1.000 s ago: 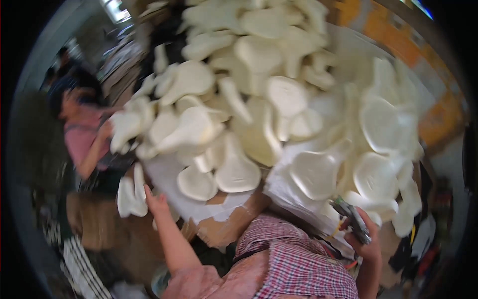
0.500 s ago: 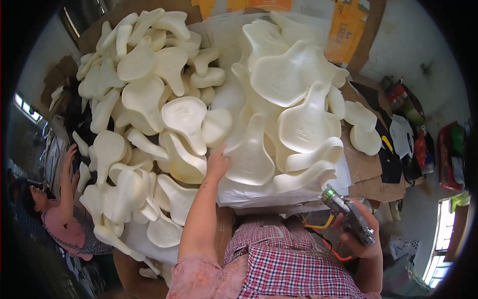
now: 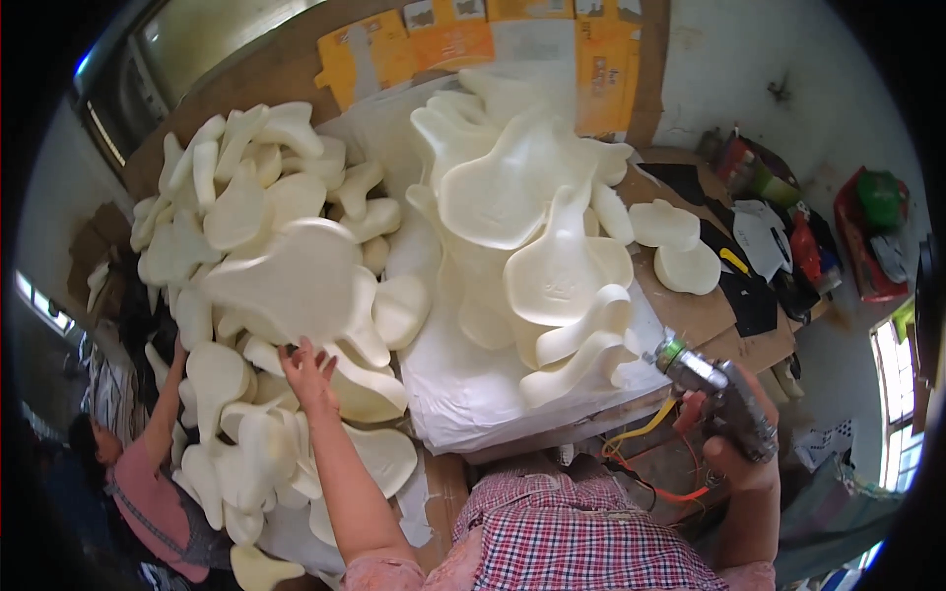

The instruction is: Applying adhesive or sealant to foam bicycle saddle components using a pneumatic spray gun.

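At nine o'clock, low in the picture, another person (image 3: 138, 483) in a pink top reaches one arm up into a big heap of cream foam shapes (image 3: 246, 256). The heap fills the left side and hides whatever it rests on. The left hand (image 3: 307, 372) is just right of that arm, at about seven o'clock. Its fingers (image 3: 296, 355) are spread loose and touch the edge of a wide foam piece (image 3: 296, 281), gripping nothing. More foam lies all around the hand, so the palm is hard to see.

In the middle, at twelve o'clock, a second foam stack (image 3: 532, 217) sits on a white sheet (image 3: 473, 384) on the worktop (image 3: 709, 315). Orange cardboard (image 3: 463, 39) leans behind it.

At four o'clock the right hand (image 3: 734, 448) has its fingers wrapped tight around a metal spray gun (image 3: 714, 389). The gun's tip points at the stack, just beside the sheet. A yellow hose (image 3: 641, 433) hangs below it. Black cut pieces (image 3: 739, 286) and bags at two o'clock are small and blurry. The checked shirt (image 3: 581, 542) is cut off at the bottom.
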The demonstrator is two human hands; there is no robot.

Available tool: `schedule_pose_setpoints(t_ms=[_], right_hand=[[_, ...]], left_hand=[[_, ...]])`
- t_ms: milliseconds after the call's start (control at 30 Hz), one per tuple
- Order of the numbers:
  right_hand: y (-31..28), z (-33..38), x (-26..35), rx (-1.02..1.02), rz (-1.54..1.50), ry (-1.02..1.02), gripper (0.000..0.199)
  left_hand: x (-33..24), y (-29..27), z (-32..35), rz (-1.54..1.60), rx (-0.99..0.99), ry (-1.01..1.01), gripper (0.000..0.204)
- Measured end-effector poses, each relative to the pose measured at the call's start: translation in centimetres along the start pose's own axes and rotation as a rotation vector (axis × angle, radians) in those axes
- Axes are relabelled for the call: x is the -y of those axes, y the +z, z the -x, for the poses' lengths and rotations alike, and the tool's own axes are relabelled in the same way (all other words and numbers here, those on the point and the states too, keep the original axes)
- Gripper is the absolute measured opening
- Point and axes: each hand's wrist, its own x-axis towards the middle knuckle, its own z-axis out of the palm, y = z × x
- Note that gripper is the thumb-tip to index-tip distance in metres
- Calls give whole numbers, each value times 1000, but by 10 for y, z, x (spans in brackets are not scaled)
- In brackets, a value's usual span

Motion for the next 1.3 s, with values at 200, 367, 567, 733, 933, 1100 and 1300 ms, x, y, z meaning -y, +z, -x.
schedule_pose_setpoints(t_ms=[200, 367, 567, 733, 933, 1100, 1300], right_hand=[[7, -13, 28, -223, 201, -101, 78], [-2, -8, 31, -60, 234, 43, 68], [-5, -5, 30, -172, 73, 13, 75], [-18, -9, 10, -246, -15, -3, 77], [-38, -10, -16, -96, 95, 46, 75], [-37, -1, -16, 3, 118, 83, 72], [-56, 55, -10, -53, 168, -2, 68]], left_hand=[[41, 112, -49, -63, 472, -28, 66], [47, 232, -46, -253, 603, -75, 72], [42, 270, -49, -501, 605, 26, 68], [8, 225, -58, -243, 460, 193, 27], [59, 91, 62, -269, 1141, 368, 68], [150, 98, 194, -840, 1106, 910, 72], [98, 153, 173, -721, 908, 710, 58]])
